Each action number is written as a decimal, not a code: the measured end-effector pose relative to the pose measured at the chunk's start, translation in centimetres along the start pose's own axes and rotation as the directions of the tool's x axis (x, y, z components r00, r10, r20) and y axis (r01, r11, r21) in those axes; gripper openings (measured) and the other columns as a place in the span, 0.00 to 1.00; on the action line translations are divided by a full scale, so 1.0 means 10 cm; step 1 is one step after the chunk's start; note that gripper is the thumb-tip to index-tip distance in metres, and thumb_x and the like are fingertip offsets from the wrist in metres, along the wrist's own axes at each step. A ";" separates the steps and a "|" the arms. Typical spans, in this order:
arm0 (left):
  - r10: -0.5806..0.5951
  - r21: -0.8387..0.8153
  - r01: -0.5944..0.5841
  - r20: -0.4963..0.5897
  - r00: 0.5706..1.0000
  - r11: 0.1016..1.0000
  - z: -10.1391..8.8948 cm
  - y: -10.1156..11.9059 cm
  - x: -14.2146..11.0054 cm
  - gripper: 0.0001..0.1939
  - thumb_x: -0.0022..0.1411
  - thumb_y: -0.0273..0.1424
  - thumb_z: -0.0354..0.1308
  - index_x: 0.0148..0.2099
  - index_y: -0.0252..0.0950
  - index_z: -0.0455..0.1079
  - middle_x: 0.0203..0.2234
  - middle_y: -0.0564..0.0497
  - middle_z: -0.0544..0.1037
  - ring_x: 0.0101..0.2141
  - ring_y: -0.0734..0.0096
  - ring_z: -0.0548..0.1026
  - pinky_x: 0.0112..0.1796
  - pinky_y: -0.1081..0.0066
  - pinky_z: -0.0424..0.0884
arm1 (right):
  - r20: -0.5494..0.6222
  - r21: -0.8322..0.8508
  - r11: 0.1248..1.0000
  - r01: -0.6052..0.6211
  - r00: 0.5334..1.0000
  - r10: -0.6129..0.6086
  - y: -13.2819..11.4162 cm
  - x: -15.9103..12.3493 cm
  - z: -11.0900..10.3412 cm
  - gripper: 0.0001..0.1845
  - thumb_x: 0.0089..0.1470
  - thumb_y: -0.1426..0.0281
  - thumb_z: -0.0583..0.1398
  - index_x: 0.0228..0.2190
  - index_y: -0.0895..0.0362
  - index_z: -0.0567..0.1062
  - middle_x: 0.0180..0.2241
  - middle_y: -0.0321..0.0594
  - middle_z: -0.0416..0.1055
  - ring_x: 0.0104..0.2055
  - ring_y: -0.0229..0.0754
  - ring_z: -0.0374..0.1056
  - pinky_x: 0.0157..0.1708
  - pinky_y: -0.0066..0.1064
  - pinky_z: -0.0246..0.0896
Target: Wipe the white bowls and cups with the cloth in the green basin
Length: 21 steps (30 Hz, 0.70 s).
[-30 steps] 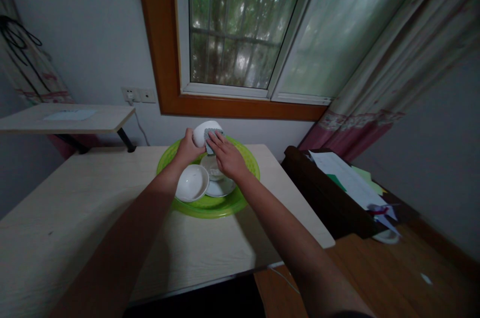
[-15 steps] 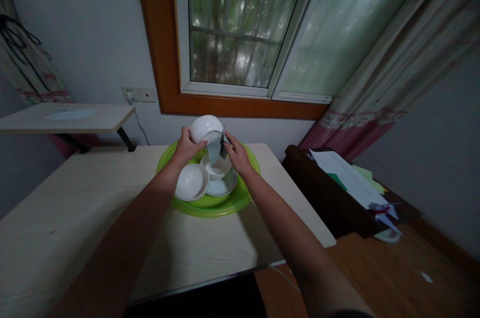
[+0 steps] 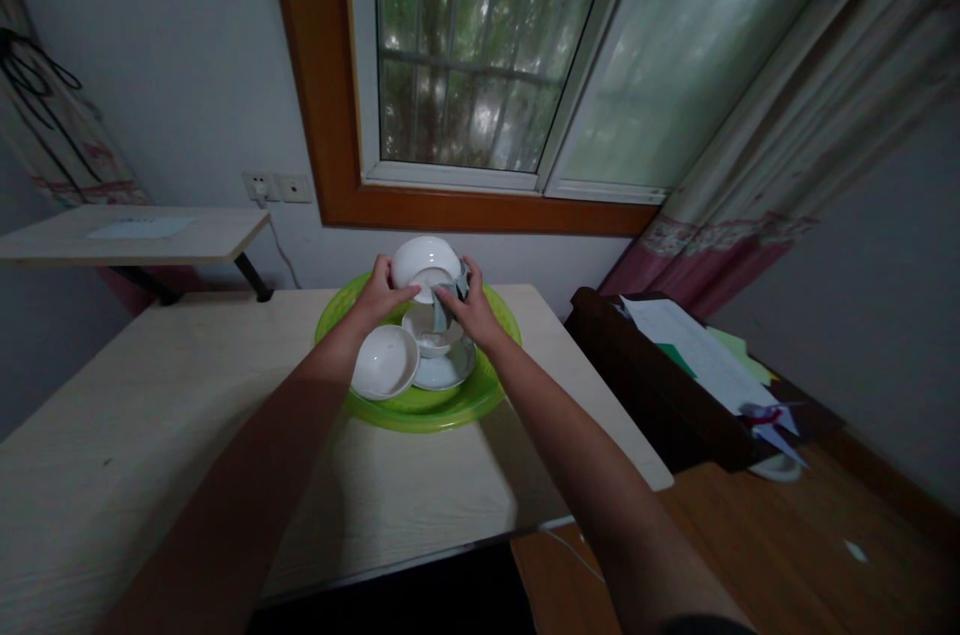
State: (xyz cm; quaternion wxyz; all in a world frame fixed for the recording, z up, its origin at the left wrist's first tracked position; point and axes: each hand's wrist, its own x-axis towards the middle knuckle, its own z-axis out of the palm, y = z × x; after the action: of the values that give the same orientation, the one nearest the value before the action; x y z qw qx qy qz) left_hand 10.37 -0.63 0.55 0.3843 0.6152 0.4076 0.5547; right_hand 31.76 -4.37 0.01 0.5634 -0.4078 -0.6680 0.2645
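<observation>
A white bowl point(image 3: 424, 260) is held up and tilted over a green basin point(image 3: 420, 420), its underside facing me. My left hand point(image 3: 379, 295) grips the bowl's left side, thumb across the bottom. My right hand point(image 3: 472, 305) is closed on a grey-blue cloth point(image 3: 442, 308) and presses it against the bowl's right side; part of the cloth hangs below. Inside the basin, one white bowl point(image 3: 385, 363) lies at the left. Another white bowl point(image 3: 431, 340) stands beneath the raised one, resting on a white plate point(image 3: 446, 370).
The basin sits on a pale wooden table point(image 3: 420, 485) by the window. A raised shelf point(image 3: 135, 235) stands at the left. To the right, a dark wooden cabinet point(image 3: 645, 375) holds papers point(image 3: 697, 355). A wall socket point(image 3: 277, 188) with a cord is behind the table.
The raised bowl has shifted slightly right and down. My right hand has brought the cloth closer round the bowl's side, its thumb now over the bowl's bottom, and less cloth hangs down.
</observation>
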 end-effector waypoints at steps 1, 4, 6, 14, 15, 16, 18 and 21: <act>0.010 -0.014 -0.010 0.008 1.000 1.000 0.00 0.00 0.00 0.32 0.45 0.39 0.73 0.47 0.40 0.61 0.38 0.52 0.74 0.41 0.64 0.76 0.41 0.66 0.74 | -0.015 0.003 1.000 -0.008 1.000 0.008 0.00 0.00 0.00 0.56 0.55 0.44 0.67 0.71 0.56 0.51 0.71 0.55 0.57 0.72 0.54 0.58 0.73 0.49 0.50; 0.053 -0.035 -0.052 0.017 0.998 0.998 0.02 0.01 -0.01 0.33 0.45 0.40 0.73 0.50 0.39 0.61 0.43 0.49 0.75 0.44 0.62 0.77 0.46 0.63 0.75 | -0.046 0.018 1.000 -0.011 0.999 0.012 0.00 0.01 0.00 0.59 0.54 0.45 0.68 0.72 0.56 0.48 0.71 0.57 0.57 0.71 0.54 0.58 0.73 0.50 0.49; 0.078 -0.024 -0.078 0.023 0.997 0.997 0.03 0.01 -0.02 0.35 0.46 0.41 0.73 0.53 0.38 0.62 0.47 0.46 0.76 0.47 0.60 0.77 0.48 0.61 0.76 | -0.060 0.026 1.000 -0.005 0.998 0.007 0.00 0.01 -0.01 0.59 0.54 0.46 0.69 0.72 0.56 0.47 0.70 0.57 0.57 0.71 0.54 0.59 0.72 0.51 0.50; 0.128 0.038 -0.129 0.029 0.991 0.991 0.04 -0.02 -0.04 0.42 0.48 0.40 0.73 0.63 0.40 0.62 0.58 0.39 0.72 0.55 0.52 0.75 0.46 0.59 0.78 | -0.110 -0.061 0.994 0.090 0.989 -0.096 0.00 0.02 -0.06 0.54 0.55 0.48 0.69 0.71 0.54 0.54 0.71 0.54 0.57 0.72 0.56 0.56 0.73 0.53 0.49; 0.131 0.043 -0.132 0.025 0.991 0.990 0.04 -0.01 -0.04 0.42 0.49 0.40 0.73 0.63 0.40 0.62 0.57 0.39 0.72 0.55 0.52 0.75 0.46 0.59 0.78 | -0.108 -0.083 0.991 0.105 0.988 -0.114 0.00 0.03 -0.07 0.52 0.55 0.49 0.69 0.71 0.54 0.56 0.71 0.53 0.57 0.72 0.56 0.56 0.73 0.53 0.49; 0.135 0.053 -0.136 0.026 0.991 0.989 0.04 -0.01 -0.04 0.42 0.49 0.40 0.73 0.64 0.40 0.62 0.57 0.39 0.72 0.54 0.53 0.76 0.46 0.59 0.78 | -0.105 -0.106 0.987 0.118 0.986 -0.129 0.00 0.03 -0.07 0.50 0.55 0.49 0.69 0.70 0.53 0.57 0.71 0.53 0.58 0.72 0.56 0.57 0.73 0.53 0.49; 0.149 0.082 -0.152 0.035 0.988 0.985 0.03 0.02 -0.05 0.42 0.49 0.40 0.73 0.64 0.39 0.63 0.57 0.39 0.72 0.53 0.53 0.75 0.45 0.61 0.78 | -0.099 -0.151 0.979 0.137 0.983 -0.153 -0.02 0.03 -0.08 0.47 0.57 0.50 0.68 0.69 0.53 0.60 0.69 0.53 0.61 0.71 0.56 0.58 0.72 0.53 0.50; 0.176 0.143 -0.181 0.046 0.983 0.973 0.02 0.09 -0.08 0.39 0.48 0.40 0.72 0.61 0.38 0.66 0.57 0.39 0.69 0.52 0.55 0.74 0.41 0.64 0.79 | -0.071 -0.211 0.962 0.176 0.978 -0.195 -0.06 0.04 -0.09 0.42 0.59 0.52 0.67 0.68 0.54 0.63 0.66 0.53 0.65 0.69 0.56 0.61 0.72 0.53 0.52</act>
State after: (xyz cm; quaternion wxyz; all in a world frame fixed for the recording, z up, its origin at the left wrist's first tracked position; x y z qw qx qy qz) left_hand 10.59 -1.67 1.05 0.2936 0.6849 0.3839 0.5453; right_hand 32.44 -4.45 0.89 0.5710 -0.4105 -0.7004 0.1222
